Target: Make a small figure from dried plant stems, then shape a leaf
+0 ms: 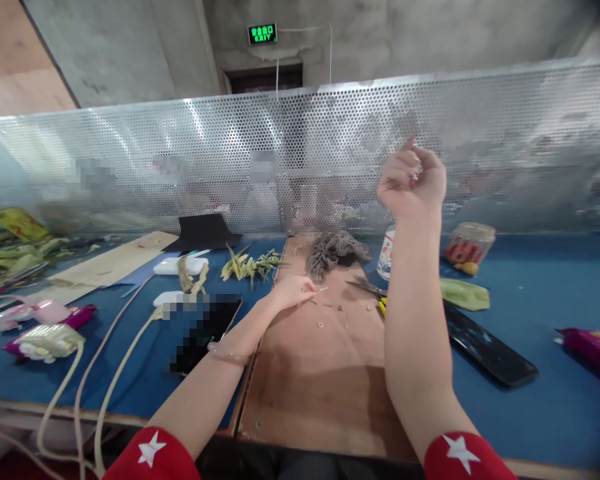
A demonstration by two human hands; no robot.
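Observation:
Low over the wooden board [325, 380], my left hand [296, 292] is closed in a pinch on a thin pale strip [322, 291]. My right hand [413, 175] is raised high in front of the perforated metal screen, its fingers curled together; what they hold, if anything, is too small to make out. A bundle of grey yarn [333, 253] lies at the back of the board, beyond my left hand. Scissors [367, 288] with yellow handles lie beside my right forearm, partly hidden by it.
Left on the blue table [145, 360] are a phone [215, 327], white chargers [180, 267] with cables and green-yellow leafy pieces [250, 265]. To the right are a jar [470, 245], a dark phone [487, 343] and a purple packet [593, 350]. The metal screen [205, 160] stands behind.

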